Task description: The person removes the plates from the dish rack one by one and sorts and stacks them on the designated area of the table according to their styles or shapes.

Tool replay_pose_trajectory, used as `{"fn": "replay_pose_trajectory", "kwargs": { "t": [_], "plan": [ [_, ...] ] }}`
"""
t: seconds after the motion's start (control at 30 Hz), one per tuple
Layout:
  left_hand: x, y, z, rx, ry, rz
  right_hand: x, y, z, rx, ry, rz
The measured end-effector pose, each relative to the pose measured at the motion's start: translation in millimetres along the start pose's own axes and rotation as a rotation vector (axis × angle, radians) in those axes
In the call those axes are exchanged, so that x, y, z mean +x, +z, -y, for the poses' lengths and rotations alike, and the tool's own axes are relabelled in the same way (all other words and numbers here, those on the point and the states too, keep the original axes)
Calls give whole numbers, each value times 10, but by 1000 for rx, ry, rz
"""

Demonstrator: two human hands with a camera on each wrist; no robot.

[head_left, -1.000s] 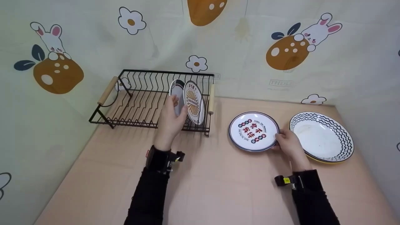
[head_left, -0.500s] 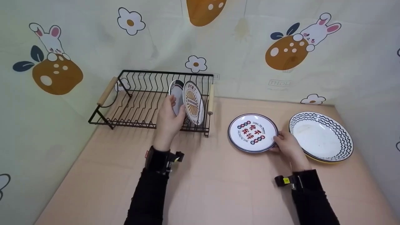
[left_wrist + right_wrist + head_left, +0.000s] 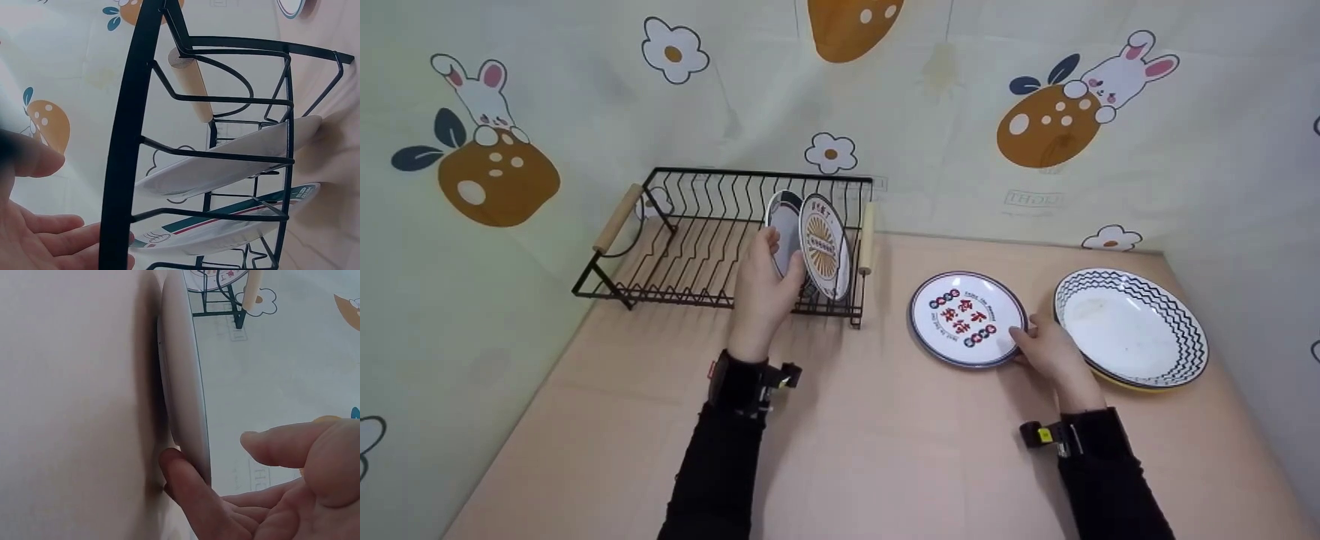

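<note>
In the head view my left hand (image 3: 769, 289) is at the front of a black wire dish rack (image 3: 697, 301). Its fingertips touch the edge of an upright plate (image 3: 786, 225) with a dark band; the thumb stands apart. Right of that plate, another upright plate (image 3: 823, 247) with a gold sunburst leans in the rack. My right hand (image 3: 1046, 349) is at the right rim of a round white plate (image 3: 960, 319) with red characters, low over the table. In the right wrist view a finger (image 3: 183, 469) lies under the rim, while the thumb (image 3: 275, 445) is raised off the plate.
A larger white bowl (image 3: 1125, 330) with black wavy lines stands at the right, with a yellow edge showing beneath it. The rack has wooden handles (image 3: 619, 217) at both ends. A printed cloth (image 3: 922, 135) hangs behind the table (image 3: 870, 435).
The right thumb has loosened from the plate with red characters, which has shifted very slightly downward in the head view. The left hand has barely moved.
</note>
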State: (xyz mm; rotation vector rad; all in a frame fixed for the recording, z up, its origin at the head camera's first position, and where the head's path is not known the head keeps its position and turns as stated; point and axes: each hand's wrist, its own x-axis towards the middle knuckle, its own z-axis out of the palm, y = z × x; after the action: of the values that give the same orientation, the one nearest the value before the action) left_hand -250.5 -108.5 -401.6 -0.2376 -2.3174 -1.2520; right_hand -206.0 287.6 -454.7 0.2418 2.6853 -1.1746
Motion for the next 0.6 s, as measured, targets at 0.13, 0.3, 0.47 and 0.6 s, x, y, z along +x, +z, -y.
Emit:
{"fn": "replay_pose_trajectory", "kwargs": {
  "t": [0.13, 0.3, 0.47, 0.6],
  "plan": [
    [3, 0, 1, 4, 7, -8, -23, -21, 25, -93, 3, -2],
    [10, 2, 11, 7, 16, -18, -52, -34, 58, -145, -7, 11],
    [18, 7, 20, 9, 25, -31, -71, -41, 81, -171, -32, 5],
    [19, 12, 17, 19, 40, -71, -81, -58, 112, -180, -53, -33]
  ]
}}
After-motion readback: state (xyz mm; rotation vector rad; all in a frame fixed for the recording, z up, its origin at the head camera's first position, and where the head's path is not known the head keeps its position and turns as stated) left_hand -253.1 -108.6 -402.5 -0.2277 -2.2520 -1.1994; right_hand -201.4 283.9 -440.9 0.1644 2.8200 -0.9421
